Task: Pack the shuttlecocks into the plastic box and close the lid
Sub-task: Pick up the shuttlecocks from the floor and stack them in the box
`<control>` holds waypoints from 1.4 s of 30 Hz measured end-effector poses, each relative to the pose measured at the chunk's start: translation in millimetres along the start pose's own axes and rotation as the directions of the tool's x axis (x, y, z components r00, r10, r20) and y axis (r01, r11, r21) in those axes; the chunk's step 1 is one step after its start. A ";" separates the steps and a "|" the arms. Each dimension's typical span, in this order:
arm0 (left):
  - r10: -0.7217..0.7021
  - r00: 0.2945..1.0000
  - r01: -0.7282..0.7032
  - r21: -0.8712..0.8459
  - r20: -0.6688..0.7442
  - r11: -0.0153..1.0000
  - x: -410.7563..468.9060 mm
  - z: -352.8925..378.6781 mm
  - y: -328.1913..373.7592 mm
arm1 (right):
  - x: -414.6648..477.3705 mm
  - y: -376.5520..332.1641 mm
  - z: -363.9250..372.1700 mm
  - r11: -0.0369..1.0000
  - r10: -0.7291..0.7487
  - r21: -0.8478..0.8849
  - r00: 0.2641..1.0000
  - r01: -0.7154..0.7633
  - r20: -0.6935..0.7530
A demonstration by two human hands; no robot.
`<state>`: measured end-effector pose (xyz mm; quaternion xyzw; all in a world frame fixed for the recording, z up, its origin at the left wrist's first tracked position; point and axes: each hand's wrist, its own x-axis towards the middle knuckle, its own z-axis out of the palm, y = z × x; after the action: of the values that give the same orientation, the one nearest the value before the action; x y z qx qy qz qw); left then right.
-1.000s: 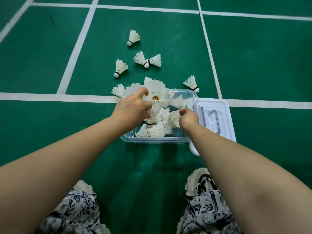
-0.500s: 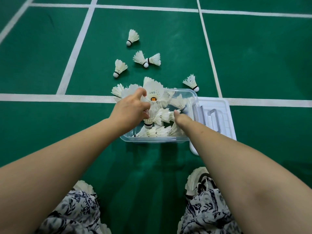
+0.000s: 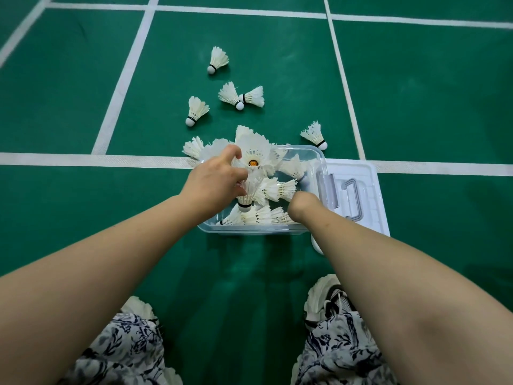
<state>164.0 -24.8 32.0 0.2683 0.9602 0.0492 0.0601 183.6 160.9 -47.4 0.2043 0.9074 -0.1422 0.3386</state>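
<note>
A clear plastic box (image 3: 317,155) sits on the green court floor, holding several white feather shuttlecocks (image 3: 274,188). My left hand (image 3: 213,180) is over the box's left side, gripping a bunch of shuttlecocks (image 3: 251,151) that fan out above the far rim. My right hand (image 3: 302,204) reaches down into the box's near right corner; its fingers are hidden among the feathers. The clear lid (image 3: 366,190) with its handle lies flat just right of the box. Several loose shuttlecocks lie beyond the box, one (image 3: 315,134) at its far right corner.
White court lines (image 3: 83,159) cross the floor behind the box. Loose shuttlecocks lie farther out: one (image 3: 218,59), a touching pair (image 3: 241,95) and one (image 3: 195,111). My patterned trousers and white shoes (image 3: 324,298) are at the bottom.
My right hand has dipped lower into the box, its fingers now buried among the shuttlecocks. My left hand has kept its grip on the bunch in about the same spot.
</note>
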 end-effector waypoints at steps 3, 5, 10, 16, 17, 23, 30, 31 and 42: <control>-0.004 1.000 0.004 -0.003 0.004 1.000 0.2 0.3 1.1 | 1.6 -0.9 -2.0 1.000 -0.023 0.003 1.000 0.023 -0.018; -0.012 1.000 0.012 -0.003 0.014 1.000 0.0 0.0 0.9 | 0.8 -2.5 -5.3 0.999 -0.031 0.021 1.000 0.031 -0.005; -0.020 0.999 0.020 -0.018 0.025 1.000 0.0 0.6 4.0 | -2.6 -3.4 -8.9 0.998 -0.053 -0.015 0.993 0.055 0.102; -0.026 0.999 0.026 -0.035 0.020 0.999 1.4 1.4 6.6 | -3.5 -6.4 1.9 0.999 0.018 -0.049 0.995 -0.013 0.102; -0.025 0.999 0.026 -0.037 0.022 0.999 1.2 1.7 7.2 | -3.7 -5.5 2.2 0.999 0.020 -0.035 0.997 -0.017 0.081; -0.020 1.000 0.020 -0.038 0.021 0.999 1.4 1.3 8.1 | -5.0 2.9 -1.0 0.999 -0.036 -0.012 0.994 0.034 -0.102; -0.030 0.999 0.031 -0.029 0.035 0.999 1.2 1.5 8.1 | -4.9 -1.9 -3.1 0.994 -0.101 -0.043 0.995 0.100 -0.009; -0.031 0.999 0.032 -0.034 0.033 0.999 1.2 1.6 8.1 | -3.9 -3.3 -3.6 0.992 -0.099 -0.073 0.994 0.101 0.037; -0.045 0.998 0.046 -0.032 0.047 0.998 0.1 3.0 4.0 | -9.4 -8.4 -8.9 0.982 -0.096 -0.132 0.964 0.132 0.247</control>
<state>166.3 -21.2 29.6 0.2463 0.9635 0.0575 0.0879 181.2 154.5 -33.6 0.1074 0.8782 -0.1176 0.4511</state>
